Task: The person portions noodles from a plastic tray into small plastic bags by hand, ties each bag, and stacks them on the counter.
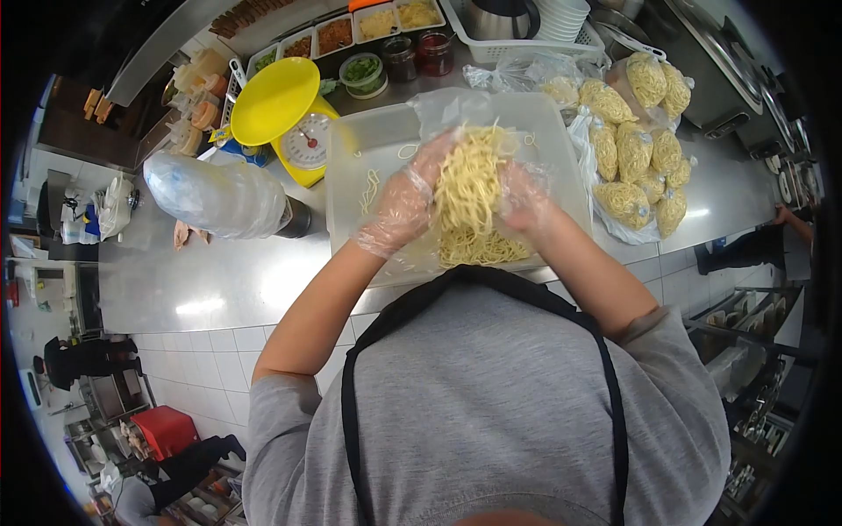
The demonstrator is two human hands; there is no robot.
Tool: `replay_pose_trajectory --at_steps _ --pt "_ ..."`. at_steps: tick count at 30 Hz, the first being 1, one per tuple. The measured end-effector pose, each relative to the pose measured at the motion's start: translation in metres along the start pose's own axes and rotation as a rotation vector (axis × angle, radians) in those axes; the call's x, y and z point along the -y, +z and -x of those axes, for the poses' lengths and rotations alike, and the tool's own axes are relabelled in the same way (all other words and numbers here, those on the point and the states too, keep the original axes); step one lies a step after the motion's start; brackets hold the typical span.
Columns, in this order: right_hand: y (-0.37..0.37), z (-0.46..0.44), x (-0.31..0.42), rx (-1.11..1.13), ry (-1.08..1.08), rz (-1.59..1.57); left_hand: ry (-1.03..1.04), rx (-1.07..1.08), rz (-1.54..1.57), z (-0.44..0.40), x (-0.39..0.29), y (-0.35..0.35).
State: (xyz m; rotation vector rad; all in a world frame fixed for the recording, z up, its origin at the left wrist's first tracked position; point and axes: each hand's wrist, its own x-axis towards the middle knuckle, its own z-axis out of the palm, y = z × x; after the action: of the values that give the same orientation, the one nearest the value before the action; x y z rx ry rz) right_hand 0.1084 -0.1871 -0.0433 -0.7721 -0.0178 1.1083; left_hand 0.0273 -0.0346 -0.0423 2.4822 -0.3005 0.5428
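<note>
Between my two hands, both in clear plastic gloves, a bundle of pale yellow noodles [469, 184] is held up over a translucent plastic tub [346, 210]. My left hand [410, 202] is closed on the bundle's left side, its fingertips partly hidden by strands. On the other side my right hand [524, 195] grips the noodles too. Beneath them, more noodles [481, 249] lie in the near part of the tub, and a few loose strands [369, 191] stick to its left side. A clear plastic bag [438, 110] lies over the tub's far edge.
A yellow kitchen scale [305, 140] stands left of the tub, near a plastic-wrapped stack [215, 195]. Bagged noodle portions [633, 149] sit to the right. Ingredient containers [335, 37] and a white basket [491, 53] line the back. Other people [83, 361] are farther off.
</note>
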Motion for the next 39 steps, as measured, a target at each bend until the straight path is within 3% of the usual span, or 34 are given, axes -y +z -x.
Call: replay_pose_trajectory --at_steps 1,2,4,6,7,8,10,12,13,15,17,18,19,21,22,23,24,27,28,29,30,33,35,36,37,38,39 --pt "0.004 0.000 -0.003 0.001 -0.002 0.002 -0.066 -0.037 0.023 -0.001 0.002 0.004" --pt "0.008 0.002 -0.007 0.025 -0.248 0.143 -0.127 -0.074 0.045 -0.004 0.003 0.006" --pt "0.012 -0.001 -0.008 0.050 -0.497 0.285 -0.146 -0.097 0.068 -0.007 -0.003 0.009" --pt "0.011 -0.008 -0.007 -0.095 -0.176 0.109 -0.164 -0.117 0.091 -0.007 -0.010 0.012" --pt "0.007 -0.011 -0.003 -0.092 -0.184 0.114 -0.184 -0.118 0.080 -0.010 -0.013 0.014" --pt "0.002 -0.012 0.001 -0.135 -0.244 0.867 -0.208 -0.119 0.073 -0.010 -0.016 0.016" --pt "-0.001 -0.015 0.005 -0.183 -0.294 1.621 -0.192 -0.118 0.071 -0.009 -0.025 0.012" --pt "0.007 -0.019 0.001 -0.118 -0.529 1.281 -0.183 -0.116 0.065 -0.007 -0.033 0.009" --pt "0.008 -0.024 0.002 -0.121 -0.532 1.278 -0.170 -0.075 0.142 -0.007 -0.038 0.010" --pt "0.010 -0.037 0.012 0.032 -0.194 1.933 -0.151 -0.030 0.221 -0.008 -0.034 0.014" --pt "0.020 -0.038 0.024 0.099 -0.156 2.052 -0.144 -0.247 0.181 -0.014 -0.014 0.023" --pt "0.029 -0.034 0.033 0.181 -0.120 2.174 -0.138 -0.251 0.181 -0.016 -0.001 0.018" --pt "0.040 -0.027 0.043 0.181 -0.125 2.179 -0.380 -0.182 0.329 -0.015 0.015 0.006" --pt "0.057 -0.014 0.058 0.245 -0.202 2.150 -0.624 -0.112 0.470 -0.019 0.014 -0.013" --pt "0.051 -0.010 0.058 0.249 -0.204 2.150 -0.732 -0.124 0.682 -0.021 0.006 -0.023" --pt "0.039 -0.006 0.057 0.184 -0.578 1.930 -0.833 -0.137 0.898 -0.023 -0.001 -0.031" --pt "0.029 -0.004 0.052 0.118 -0.917 1.671 -0.832 -0.141 0.899 -0.025 -0.005 -0.028" --pt "0.007 -0.022 0.020 0.069 -0.908 1.589 -0.827 -0.216 0.799 -0.031 -0.018 -0.021" --pt "0.002 -0.027 0.013 0.050 -0.906 1.560 -0.814 -0.280 1.051 -0.030 -0.022 -0.023" --pt "0.001 -0.031 0.008 0.012 -0.652 1.442 -0.798 -0.344 1.301 -0.027 -0.024 -0.026" --pt "0.001 -0.035 0.009 -0.018 -0.412 1.315 -0.790 -0.343 1.296 -0.026 -0.020 -0.029" --pt "-0.001 -0.034 0.025 0.104 -0.450 1.272 -0.703 -0.428 1.308 -0.011 0.000 -0.042" --pt "0.005 -0.034 0.047 0.145 -0.495 1.315 -0.924 -0.329 1.029 -0.004 0.014 -0.049" --pt "0.010 -0.033 0.056 0.179 -0.536 1.353 -0.925 -0.334 1.030 -0.001 0.017 -0.045" --pt "0.018 -0.035 0.062 0.181 -0.536 1.354 -0.826 -0.197 0.829 0.002 0.020 -0.041" --pt "0.029 -0.038 0.065 0.242 -0.475 1.447 -0.721 -0.063 0.626 0.003 0.024 -0.037" --pt "0.042 -0.039 0.068 0.303 -0.414 1.539 -0.719 -0.064 0.625 0.002 0.028 -0.030"
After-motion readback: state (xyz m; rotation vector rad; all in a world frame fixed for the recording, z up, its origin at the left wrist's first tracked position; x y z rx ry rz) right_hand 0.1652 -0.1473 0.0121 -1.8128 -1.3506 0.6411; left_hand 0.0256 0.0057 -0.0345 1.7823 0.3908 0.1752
